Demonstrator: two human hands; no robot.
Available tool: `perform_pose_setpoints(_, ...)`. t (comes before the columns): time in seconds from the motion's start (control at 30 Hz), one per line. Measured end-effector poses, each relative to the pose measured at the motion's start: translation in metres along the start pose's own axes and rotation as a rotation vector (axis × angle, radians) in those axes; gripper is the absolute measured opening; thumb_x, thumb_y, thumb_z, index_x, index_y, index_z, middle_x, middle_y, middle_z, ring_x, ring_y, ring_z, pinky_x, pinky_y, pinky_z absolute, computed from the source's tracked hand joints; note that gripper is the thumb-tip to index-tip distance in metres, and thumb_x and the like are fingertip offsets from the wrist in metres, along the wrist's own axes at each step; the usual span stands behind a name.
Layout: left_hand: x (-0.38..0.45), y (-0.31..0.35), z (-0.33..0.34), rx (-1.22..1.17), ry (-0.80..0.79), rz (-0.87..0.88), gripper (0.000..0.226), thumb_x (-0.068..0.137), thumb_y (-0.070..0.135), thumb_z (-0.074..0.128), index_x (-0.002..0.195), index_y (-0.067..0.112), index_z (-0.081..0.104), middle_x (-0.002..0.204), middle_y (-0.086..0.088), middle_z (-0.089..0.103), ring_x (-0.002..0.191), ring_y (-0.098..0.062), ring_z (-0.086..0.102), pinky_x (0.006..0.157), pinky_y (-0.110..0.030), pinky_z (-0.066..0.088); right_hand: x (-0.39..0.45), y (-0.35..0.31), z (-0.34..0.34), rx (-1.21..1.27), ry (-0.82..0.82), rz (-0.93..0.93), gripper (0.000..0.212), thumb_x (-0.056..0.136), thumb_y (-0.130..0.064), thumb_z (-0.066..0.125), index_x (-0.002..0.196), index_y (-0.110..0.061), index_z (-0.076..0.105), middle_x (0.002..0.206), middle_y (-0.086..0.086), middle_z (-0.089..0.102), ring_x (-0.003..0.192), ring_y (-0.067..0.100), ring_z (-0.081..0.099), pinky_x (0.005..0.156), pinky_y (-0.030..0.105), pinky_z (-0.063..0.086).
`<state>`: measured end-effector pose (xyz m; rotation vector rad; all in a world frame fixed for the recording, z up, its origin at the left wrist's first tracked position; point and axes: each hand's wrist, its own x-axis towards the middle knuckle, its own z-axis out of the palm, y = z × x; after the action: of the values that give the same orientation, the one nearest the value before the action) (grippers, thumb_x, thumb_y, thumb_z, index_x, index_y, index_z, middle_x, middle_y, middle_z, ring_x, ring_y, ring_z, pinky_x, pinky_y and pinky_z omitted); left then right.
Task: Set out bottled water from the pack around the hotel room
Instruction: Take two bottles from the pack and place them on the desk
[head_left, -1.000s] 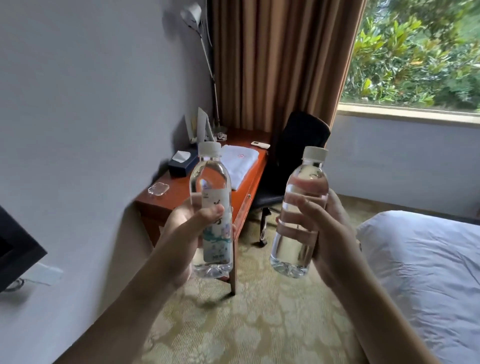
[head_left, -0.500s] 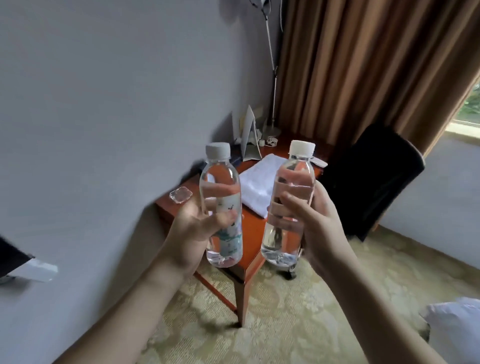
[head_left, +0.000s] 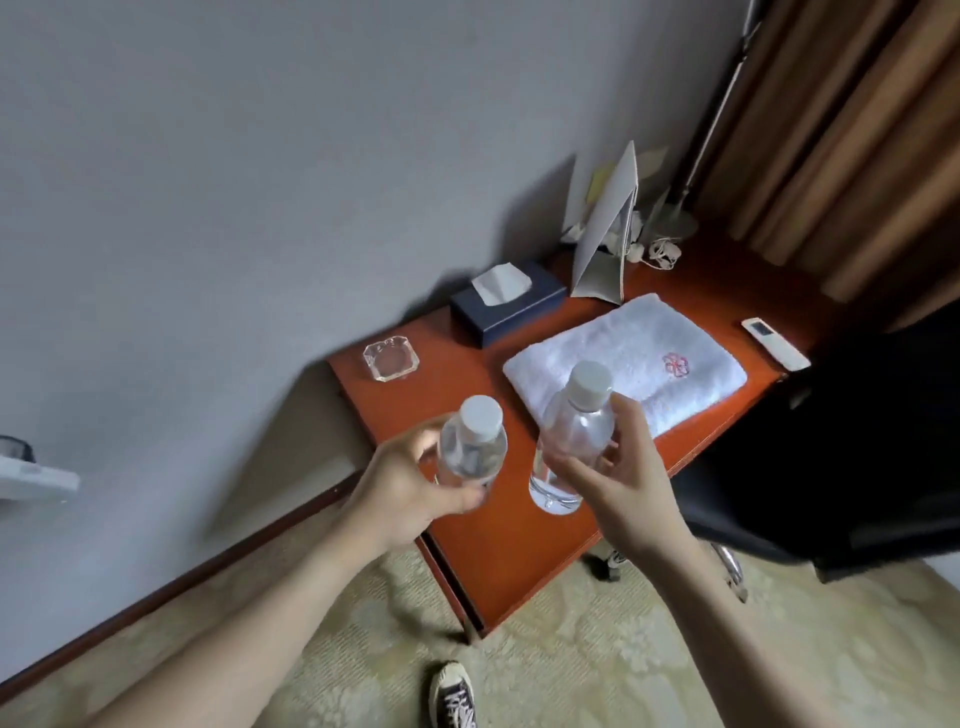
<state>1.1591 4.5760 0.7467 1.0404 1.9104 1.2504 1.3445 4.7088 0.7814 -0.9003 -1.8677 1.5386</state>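
Two water bottles were held over the near end of a reddish wooden desk (head_left: 467, 561), side by side and apart from each other. The left bottle (head_left: 471, 441), with its white cap, was gripped by the left hand (head_left: 410, 483), the fingers curled round its body. The right bottle (head_left: 574, 431) leaned a little, and the right hand (head_left: 618, 478) wrapped round its side; its clear base showed below the fingers, close above the desktop, though contact could not be told.

Behind the bottles a folded white towel (head_left: 644, 358) with a small red emblem lay flat on the desk. A glass ashtray (head_left: 390, 358) sat near the wall-side edge, and a dark tissue box (head_left: 506, 304) stood further back. A remote (head_left: 774, 343) lay by the far edge. A black chair (head_left: 852, 457) stood at the right, brown curtains (head_left: 852, 145) hung behind it, and a dark sneaker (head_left: 453, 696) rested on the patterned carpet (head_left: 597, 670)
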Motion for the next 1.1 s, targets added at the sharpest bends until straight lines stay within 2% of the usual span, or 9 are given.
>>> perform_pose_setpoints(0.17,0.043,-0.06,0.031,0.009,0.117,-0.167,0.057,0.061,0.035,0.09,0.11,0.047,0.063,0.103,0.023,0.072,0.099,0.0,0.066,0.089,-0.029,0.052,0.069,0.07,0.007,-0.118,-0.085,0.043,0.058,0.081,-0.017,0.08,0.122,-0.037,0.045,0.112,-0.008,0.064,0.096,0.008,0.067,0.082,0.034,0.059)
perform_pose_setpoints(0.33,0.074,-0.103,0.065,0.048,0.255,-0.233,0.065,0.065,0.033,0.09,0.124,0.032,0.063,0.109,0.018,0.073,0.102,0.001,0.067,0.091,-0.027,0.055,0.122,0.142,0.027,-0.141,-0.197,-0.001,0.058,0.083,-0.021,0.079,0.128,-0.024,0.042,0.109,-0.026,0.061,0.098,-0.002,0.063,0.079,0.026,0.055)
perform_pose_setpoints(0.43,0.086,-0.128,0.084,0.005,0.347,-0.304,0.061,0.068,0.026,0.089,0.123,0.03,0.063,0.112,0.015,0.072,0.107,-0.003,0.066,0.095,-0.031,0.054,0.141,0.18,0.037,-0.139,-0.25,-0.004,0.06,0.084,-0.023,0.078,0.129,-0.025,0.04,0.114,-0.02,0.059,0.104,-0.001,0.062,0.083,0.02,0.052)
perform_pose_setpoints(0.57,0.096,-0.161,0.098,-0.022,0.399,-0.38,0.058,0.071,0.019,0.088,0.123,0.029,0.063,0.114,0.012,0.073,0.11,-0.006,0.066,0.098,-0.035,0.053,0.159,0.217,0.043,-0.146,-0.34,-0.01,0.055,0.085,-0.025,0.077,0.122,-0.037,0.038,0.112,-0.03,0.055,0.103,-0.005,0.06,0.082,0.014,0.047)
perform_pose_setpoints(0.73,0.094,-0.188,0.116,-0.069,0.427,-0.44,0.064,0.068,0.012,0.088,0.123,0.033,0.063,0.117,0.012,0.071,0.115,-0.013,0.065,0.1,-0.044,0.053,0.16,0.25,0.04,-0.178,-0.42,-0.007,0.056,0.083,-0.021,0.078,0.122,-0.039,0.042,0.116,-0.014,0.061,0.108,0.005,0.063,0.086,0.016,0.047)
perform_pose_setpoints(0.83,0.093,-0.197,0.125,-0.088,0.427,-0.436,0.064,0.072,0.006,0.085,0.125,0.031,0.06,0.116,0.012,0.071,0.114,-0.012,0.065,0.099,-0.041,0.054,0.162,0.261,0.039,-0.203,-0.414,0.006,0.065,0.079,-0.024,0.082,0.121,-0.048,0.038,0.119,-0.028,0.057,0.111,-0.001,0.06,0.087,0.012,0.046)
perform_pose_setpoints(0.93,0.093,-0.207,0.133,-0.069,0.408,-0.421,0.067,0.076,0.014,0.083,0.13,0.039,0.053,0.118,0.012,0.07,0.119,-0.009,0.063,0.101,-0.039,0.052,0.167,0.268,0.041,-0.265,-0.446,0.022,0.069,0.075,-0.025,0.086,0.116,-0.052,0.038,0.116,-0.049,0.048,0.107,-0.018,0.054,0.082,0.001,0.041)
perform_pose_setpoints(1.03,0.096,-0.218,0.145,0.056,0.52,-0.391,0.072,0.07,0.025,0.088,0.122,0.056,0.049,0.121,0.018,0.065,0.121,-0.001,0.058,0.099,-0.031,0.053,0.177,0.279,0.042,-0.329,-0.543,-0.002,0.075,0.076,-0.021,0.083,0.11,-0.07,0.037,0.11,-0.047,0.052,0.105,-0.016,0.055,0.079,0.0,0.041)
perform_pose_setpoints(1.1,0.098,-0.228,0.153,0.081,0.606,-0.385,0.066,0.065,0.029,0.09,0.117,0.049,0.054,0.114,0.016,0.068,0.11,-0.001,0.064,0.09,-0.029,0.056,0.184,0.289,0.042,-0.39,-0.603,-0.013,0.075,0.075,-0.02,0.083,0.105,-0.073,0.041,0.108,-0.046,0.055,0.103,-0.015,0.056,0.079,0.0,0.04)
